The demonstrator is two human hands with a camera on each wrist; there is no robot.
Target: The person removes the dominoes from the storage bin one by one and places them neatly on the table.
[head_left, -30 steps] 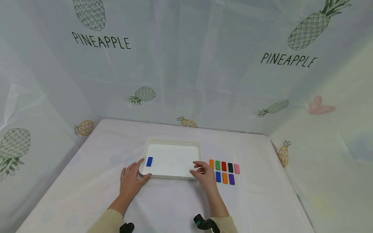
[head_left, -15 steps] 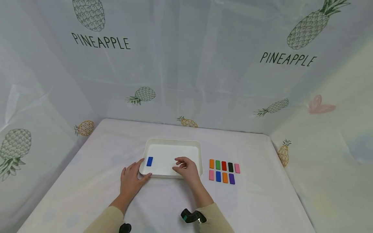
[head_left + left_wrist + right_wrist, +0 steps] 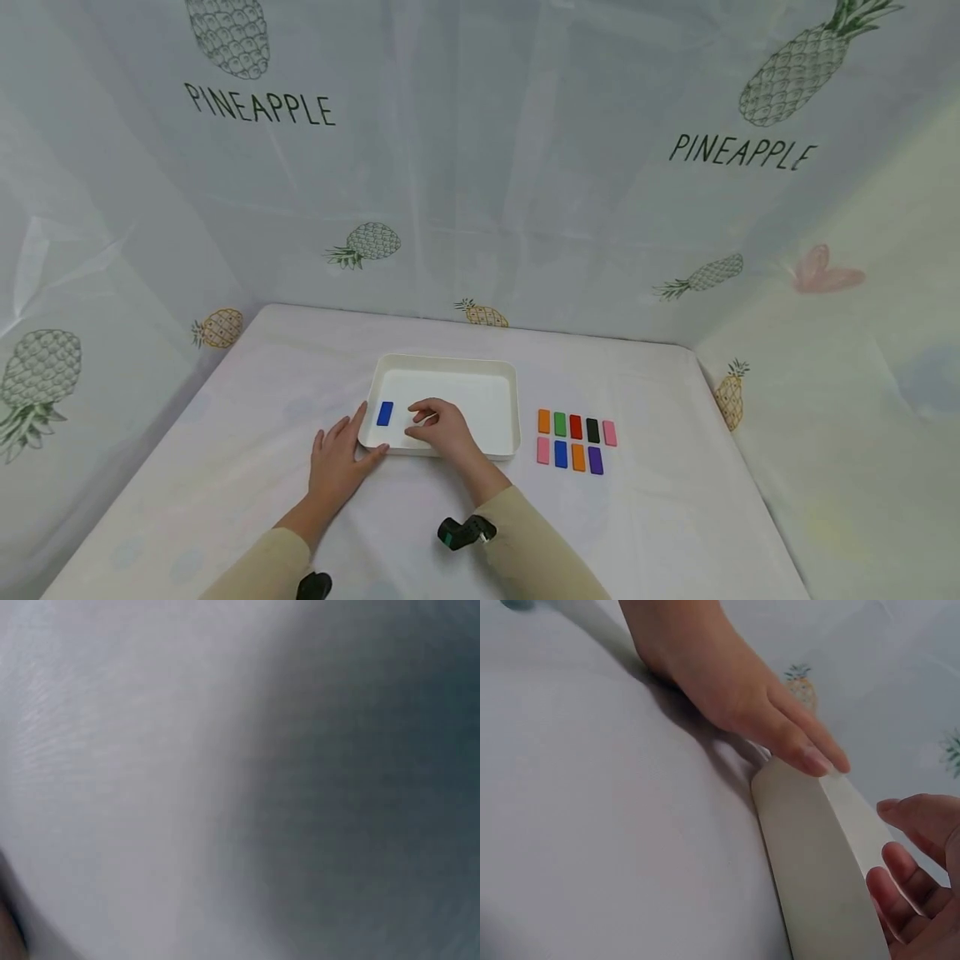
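Observation:
A shallow white tray [image 3: 480, 392] lies on the table, with one small blue rectangular block [image 3: 385, 413] flat near its left end. My left hand [image 3: 336, 458] rests at the tray's front left corner, index finger along the left rim and thumb on the front rim, both fairly straight. My right hand [image 3: 444, 432] hovers over the tray just right of the blue block. Its thumb and fingers are loosely bent and apart, with nothing visible between them. In the right wrist view, these right fingers [image 3: 904, 874] appear beyond the tray's wall. The left wrist view is mostly blur.
Right of the tray lie two rows of small coloured blocks: orange, green, red [image 3: 576, 427], black [image 3: 592, 430] and pink behind; pink, blue, orange and purple [image 3: 596, 460] in front. A pineapple-printed curtain [image 3: 480, 167] encloses the white-covered table [image 3: 652, 517].
My right hand has moved left from the tray's right end towards the blue block, uncovering the front pink block. My left hand has stayed at the tray's corner.

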